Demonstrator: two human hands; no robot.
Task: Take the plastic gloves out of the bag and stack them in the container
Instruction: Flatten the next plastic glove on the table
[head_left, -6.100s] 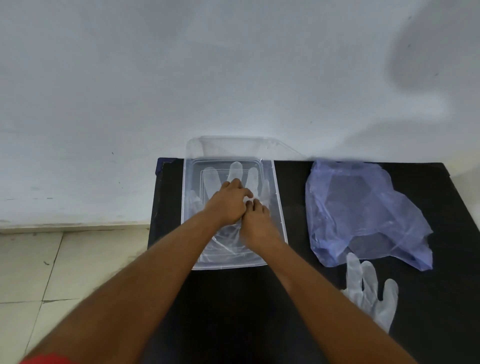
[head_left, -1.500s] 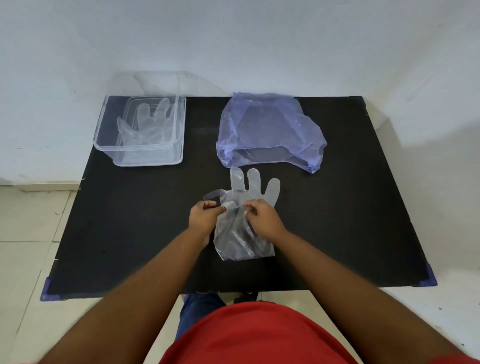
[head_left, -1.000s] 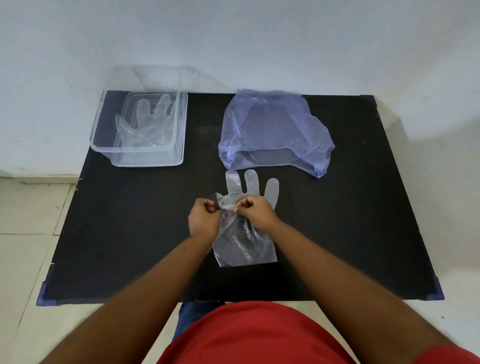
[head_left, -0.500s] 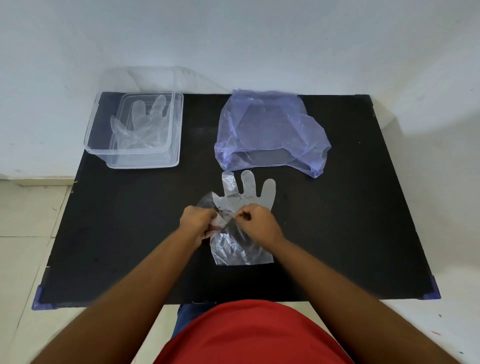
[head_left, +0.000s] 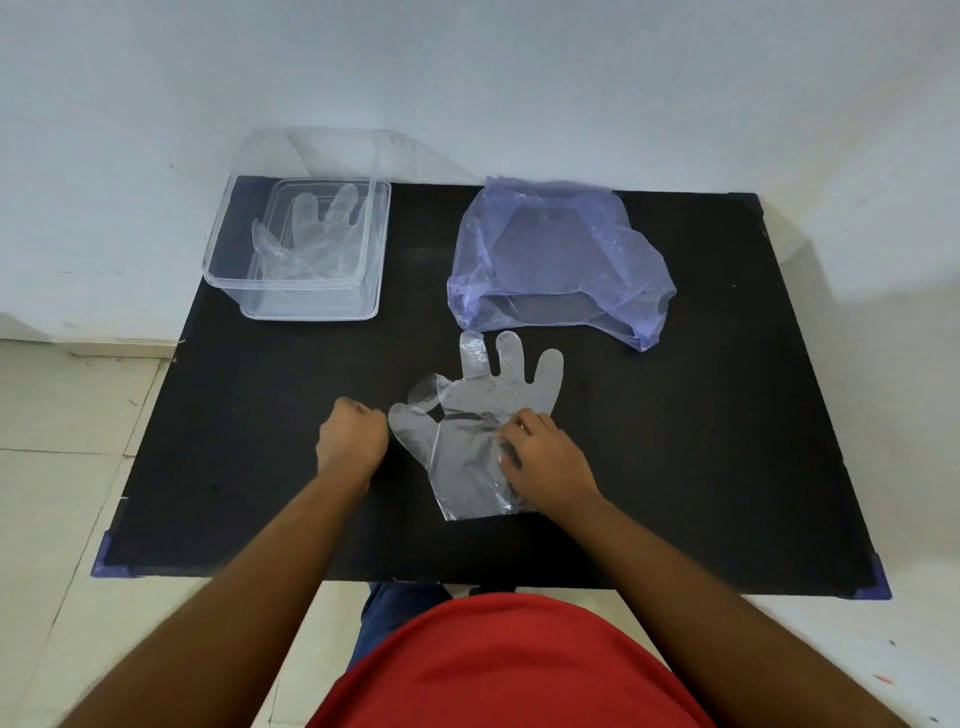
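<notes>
Gloves (head_left: 483, 431) lie flat on the counter (head_left: 701, 415), thumb now pulled out toward the left hand (head_left: 353, 439), whose grip is clenched, seemingly empty. Right hand (head_left: 545, 462) presses the palm area, grip loose. Container (head_left: 306, 249) sits far beyond-left, bag (head_left: 556, 254) just beyond. Straightened, ready for stacking.

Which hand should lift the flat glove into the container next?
Probably right. The right hand already rests on the glove; the left hand is fisted beside its thumb, apart from it. The container sits far-left, so the right must cross over.
</notes>
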